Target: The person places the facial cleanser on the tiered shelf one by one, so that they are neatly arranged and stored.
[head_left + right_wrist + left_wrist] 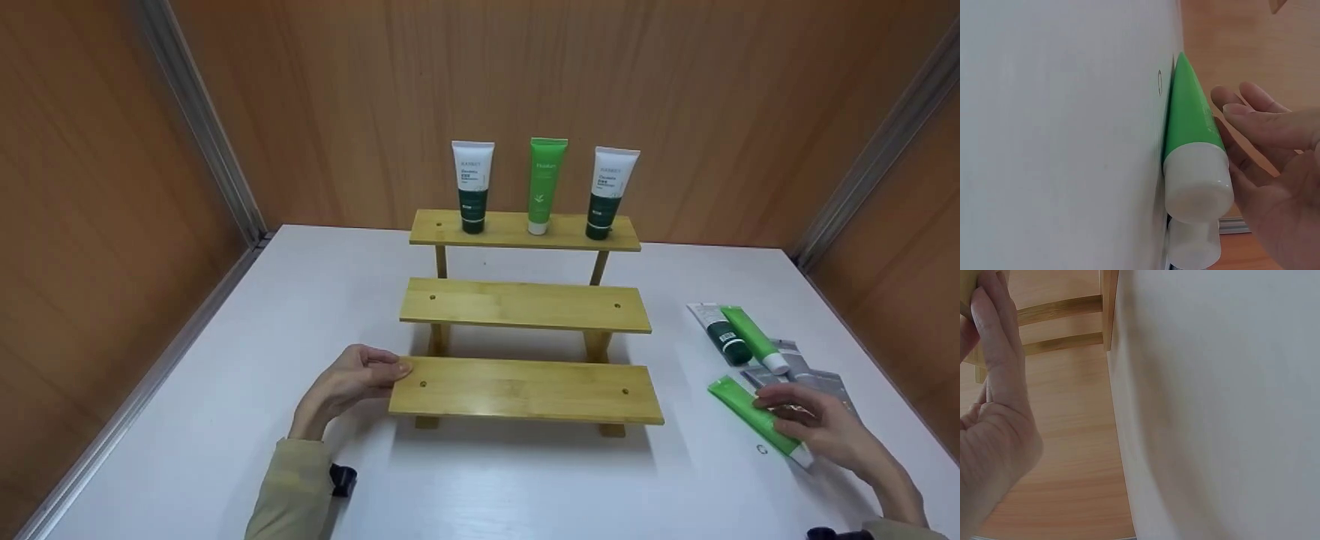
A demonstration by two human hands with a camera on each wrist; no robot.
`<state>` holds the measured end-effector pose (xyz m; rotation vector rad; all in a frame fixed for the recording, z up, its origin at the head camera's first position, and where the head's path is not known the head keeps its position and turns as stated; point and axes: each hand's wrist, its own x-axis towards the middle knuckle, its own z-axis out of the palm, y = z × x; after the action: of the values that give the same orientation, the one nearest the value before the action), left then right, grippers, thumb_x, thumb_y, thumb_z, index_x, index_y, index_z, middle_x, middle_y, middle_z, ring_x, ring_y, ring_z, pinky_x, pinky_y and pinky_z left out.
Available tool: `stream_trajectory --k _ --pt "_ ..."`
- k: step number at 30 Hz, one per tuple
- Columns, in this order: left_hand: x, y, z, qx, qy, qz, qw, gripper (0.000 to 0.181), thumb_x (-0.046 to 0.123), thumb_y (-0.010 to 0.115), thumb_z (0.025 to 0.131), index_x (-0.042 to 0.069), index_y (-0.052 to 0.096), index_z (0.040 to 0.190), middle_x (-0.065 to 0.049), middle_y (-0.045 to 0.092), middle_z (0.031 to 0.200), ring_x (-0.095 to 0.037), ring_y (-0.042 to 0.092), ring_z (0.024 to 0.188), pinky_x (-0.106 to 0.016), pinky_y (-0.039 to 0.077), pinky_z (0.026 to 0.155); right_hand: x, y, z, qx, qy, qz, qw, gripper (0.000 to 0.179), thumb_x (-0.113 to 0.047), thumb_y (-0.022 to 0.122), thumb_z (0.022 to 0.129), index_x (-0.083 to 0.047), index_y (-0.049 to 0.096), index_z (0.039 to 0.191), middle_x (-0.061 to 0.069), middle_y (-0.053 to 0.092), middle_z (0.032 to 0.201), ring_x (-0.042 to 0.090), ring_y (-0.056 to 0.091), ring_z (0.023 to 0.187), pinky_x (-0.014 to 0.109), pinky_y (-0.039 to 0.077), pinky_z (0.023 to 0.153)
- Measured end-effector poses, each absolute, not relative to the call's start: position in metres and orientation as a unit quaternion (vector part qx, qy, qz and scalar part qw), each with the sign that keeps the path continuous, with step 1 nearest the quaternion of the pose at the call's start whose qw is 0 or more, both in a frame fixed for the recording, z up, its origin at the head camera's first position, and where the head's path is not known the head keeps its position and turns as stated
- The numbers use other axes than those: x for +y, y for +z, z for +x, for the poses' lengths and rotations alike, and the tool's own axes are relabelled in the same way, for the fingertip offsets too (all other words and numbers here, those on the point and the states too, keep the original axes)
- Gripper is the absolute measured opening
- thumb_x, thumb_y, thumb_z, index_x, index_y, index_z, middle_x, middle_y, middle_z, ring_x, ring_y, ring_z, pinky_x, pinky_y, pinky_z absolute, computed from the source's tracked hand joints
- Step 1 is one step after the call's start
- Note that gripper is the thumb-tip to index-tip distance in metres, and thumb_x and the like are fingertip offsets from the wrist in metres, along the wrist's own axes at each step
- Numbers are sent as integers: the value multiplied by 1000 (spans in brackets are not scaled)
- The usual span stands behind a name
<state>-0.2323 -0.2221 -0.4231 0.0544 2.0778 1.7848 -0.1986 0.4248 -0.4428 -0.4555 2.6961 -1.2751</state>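
Observation:
My left hand (349, 382) grips the left end of the lowest board of a three-tier wooden display rack (525, 390), with the thumb on top and the fingers below. In the left wrist view those fingers (999, 343) reach up to the board's edge. Over a green squeeze tube (750, 412) lying on the table hovers my right hand (825, 427), fingers loosely bent and apart. From the right wrist view, the tube's white cap (1199, 185) faces the camera, and a gap shows between the fingertips and the tube.
Two white-and-dark-green tubes (473, 184) flank a green tube (546, 184), all upright on the top board. Further right lie another white-and-dark-green tube (720, 334), a green tube (754, 341) and silver-grey tubes (829, 386). A small ring-shaped mark (762, 450) is nearby. Wooden walls enclose the table.

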Motion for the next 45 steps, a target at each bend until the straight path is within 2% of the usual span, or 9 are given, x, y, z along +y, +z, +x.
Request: stream_trajectory --k 5,11,14,23,29,45 --pt "-221 -423 -233 745 636 18 201 48 18 71 94 -15 57 126 -5 76 96 -13 74 86 -27 62 81 423 -442 -200 893 -420 -141 85 52 -2 71 89 15 49 133 -16 70 112 -10 63 100 5 51 85" --pt "-222 -425 -234 750 632 11 197 47 18 72 93 -15 58 124 -7 76 98 -14 74 86 -29 63 82 420 -442 -202 908 -385 -119 117 58 -10 75 89 12 49 136 15 70 116 -2 63 94 11 54 82" --pt "-222 -425 -234 752 629 11 196 49 19 72 93 -15 58 124 -7 76 98 -14 74 87 -29 62 82 419 -442 -203 910 -376 -112 133 60 -12 76 88 11 49 136 23 67 118 -2 62 92 12 54 81" --pt "-223 -425 -233 746 636 25 195 52 19 72 93 -17 54 126 -10 77 102 -14 74 89 -28 62 83 420 -440 -202 908 -373 -112 157 59 -16 76 89 11 50 135 23 67 118 -8 60 92 14 54 80" --pt "-224 -424 -234 749 633 19 195 48 19 72 93 -16 58 124 -8 77 98 -14 74 87 -28 62 82 420 -439 -202 908 -368 -109 169 58 -17 74 91 10 51 136 24 66 120 -8 59 92 14 54 79" --pt "-224 -426 -233 743 639 22 195 47 19 73 92 -15 60 121 -8 78 99 -14 75 86 -27 63 81 417 -440 -201 916 -355 -113 150 57 -14 76 88 7 53 136 18 68 115 -4 58 89 14 53 78"
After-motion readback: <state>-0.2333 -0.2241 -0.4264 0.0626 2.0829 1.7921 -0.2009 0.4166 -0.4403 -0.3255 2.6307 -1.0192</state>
